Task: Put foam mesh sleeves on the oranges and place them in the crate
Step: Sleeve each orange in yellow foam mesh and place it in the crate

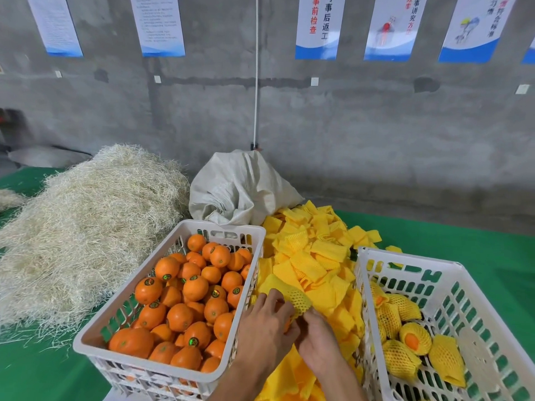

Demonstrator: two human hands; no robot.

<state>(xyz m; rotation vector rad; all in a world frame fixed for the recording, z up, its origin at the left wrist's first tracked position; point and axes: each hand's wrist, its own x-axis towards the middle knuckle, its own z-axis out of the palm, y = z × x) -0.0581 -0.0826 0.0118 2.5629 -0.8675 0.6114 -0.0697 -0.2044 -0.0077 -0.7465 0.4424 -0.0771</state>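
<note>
Both hands meet just right of the left crate (86,347): the left hand (262,328) is curled around an orange (287,324), almost wholly hidden, while the right hand (318,340) pinches a yellow foam mesh sleeve (299,298) stretched over it. Bare oranges (185,287) with small round stickers, unreadable, fill that crate. Right of it, past the pile of loose sleeves (315,256), sleeved oranges (415,338) lie in the right crate (405,257), cut off by the frame. Behind the left crate, straw (86,215) and a white sack (240,186) are seen. On a wall poster (320,24), "事前检查" is read.
</note>
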